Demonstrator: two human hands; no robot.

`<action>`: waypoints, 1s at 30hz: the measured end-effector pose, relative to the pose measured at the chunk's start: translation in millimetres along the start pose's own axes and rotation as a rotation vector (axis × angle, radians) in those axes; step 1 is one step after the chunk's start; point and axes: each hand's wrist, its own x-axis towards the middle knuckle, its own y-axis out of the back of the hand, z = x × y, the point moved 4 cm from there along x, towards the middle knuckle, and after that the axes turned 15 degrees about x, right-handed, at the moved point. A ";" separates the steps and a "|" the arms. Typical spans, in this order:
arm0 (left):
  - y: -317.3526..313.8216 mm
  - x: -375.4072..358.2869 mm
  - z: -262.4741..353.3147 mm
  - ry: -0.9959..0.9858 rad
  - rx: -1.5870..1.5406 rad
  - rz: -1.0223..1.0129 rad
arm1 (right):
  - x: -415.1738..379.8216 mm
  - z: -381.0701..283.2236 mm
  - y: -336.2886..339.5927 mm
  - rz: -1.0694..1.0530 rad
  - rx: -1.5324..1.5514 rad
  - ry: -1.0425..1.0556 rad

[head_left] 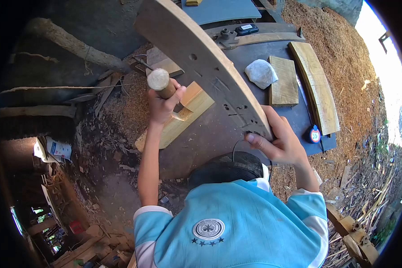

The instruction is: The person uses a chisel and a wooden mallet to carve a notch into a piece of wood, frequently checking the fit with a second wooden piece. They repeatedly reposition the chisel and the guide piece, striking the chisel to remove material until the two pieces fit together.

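Note:
My left hand (164, 103) is closed round the thick round wooden handle of a chisel (159, 79), its pale butt end facing up. Most of its blade is hidden by the hand, over a notch in a light wooden block (169, 132). My right hand (282, 139) grips the near end of a long curved wooden board (210, 73), thumb on its face and fingers round its edge. The board is raised close to the camera, slanting up and left, and covers part of the block and table. Dark holes and dents mark its face.
On the dark table (192, 143) lie a white stone-like lump (261, 74), a short plank (283, 81), a curved plank (316, 87) and a blue tape measure (314, 134). A black case (247, 29) sits farther back. Wood shavings (344, 58) cover the ground at right.

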 end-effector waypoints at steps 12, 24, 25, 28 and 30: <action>2.3 -26.4 -36.8 -0.064 0.024 0.047 | 14.7 16.9 -14.1 0.033 -0.027 -0.015; -1.0 -29.5 -20.4 -0.189 0.031 0.156 | 9.1 -42.3 -21.9 0.081 -0.089 0.191; 0.6 -29.3 -23.8 -0.171 0.019 0.149 | 6.8 -59.0 -20.2 0.162 -0.018 0.311; 5.4 -29.4 -31.6 -0.150 0.013 0.149 | 4.0 -99.1 -20.0 0.398 0.142 0.657; 4.3 -30.3 -27.6 -0.190 0.052 0.176 | 13.3 -93.2 -24.7 0.406 0.148 0.718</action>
